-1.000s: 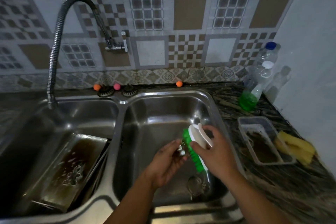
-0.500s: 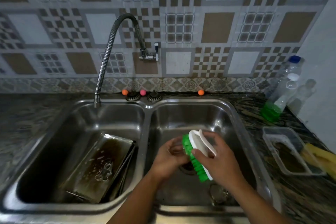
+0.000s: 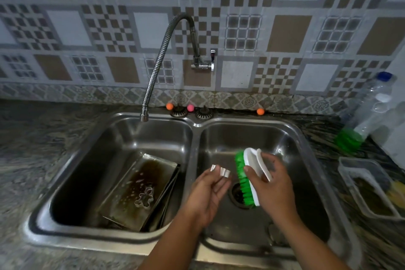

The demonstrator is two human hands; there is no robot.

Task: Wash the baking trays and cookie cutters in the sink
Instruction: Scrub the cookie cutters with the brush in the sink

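Note:
Over the right basin [image 3: 291, 138], my left hand [image 3: 207, 193] holds a small metal cookie cutter [image 3: 220, 171] at its fingertips. My right hand [image 3: 271, 184] grips a white scrub brush with green bristles [image 3: 245, 177] just right of the cutter, bristles facing it with a small gap. In the left basin [image 3: 92, 160] greasy baking trays [image 3: 140, 186] lean stacked, with a gingerbread-man cutter [image 3: 144, 198] lying on the top one. Another metal cutter [image 3: 275, 233] lies on the right basin floor near my right forearm.
A flexible tap [image 3: 157, 61] arches over the left basin; no water runs. On the right counter stand a bottle with green soap [image 3: 359, 129], a clear plastic container [image 3: 372, 188] and a yellow sponge [image 3: 396, 193]. Two drain strainers [image 3: 190, 113] sit behind the sink.
The view has swung left and up. My left hand has drawn the cutter slightly away from the brush, so a gap shows between them.

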